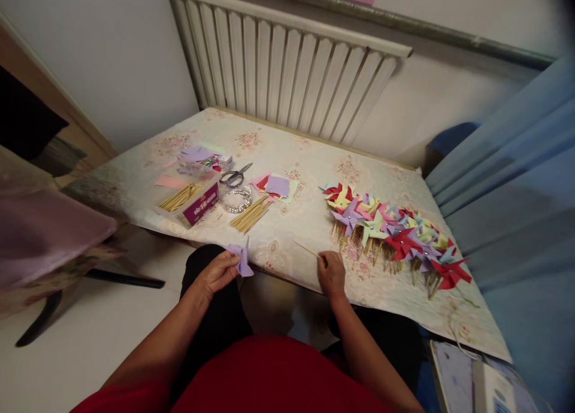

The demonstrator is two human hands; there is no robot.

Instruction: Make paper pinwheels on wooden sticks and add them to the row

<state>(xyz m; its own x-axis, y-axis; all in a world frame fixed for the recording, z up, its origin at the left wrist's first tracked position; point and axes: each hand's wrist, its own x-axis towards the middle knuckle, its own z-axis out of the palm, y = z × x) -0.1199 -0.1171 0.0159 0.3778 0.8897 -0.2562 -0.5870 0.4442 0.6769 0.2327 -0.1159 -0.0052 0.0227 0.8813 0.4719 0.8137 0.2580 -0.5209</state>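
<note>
My left hand (221, 271) pinches a folded purple paper pinwheel (243, 258) just off the table's front edge. In my closed right hand (331, 273) is a thin wooden stick (306, 248), its tip pointing left over the table. Between the hands, a little farther back, lies a bundle of wooden sticks (250, 215). Beyond it are a clear dish of shiny beads (236, 200), scissors (236, 175) with dark handles, and a stack of coloured paper squares (277, 186). A large group of finished pinwheels (395, 230) on sticks lies to the right.
A purple-fronted box (200, 205) holds more sticks at the left, with a container of paper pieces (202, 157) behind it. The table (309, 155) has a flowered cover. A radiator (287, 66) runs along the wall, a blue curtain (516, 179) hangs right, and a covered chair (49, 239) stands left.
</note>
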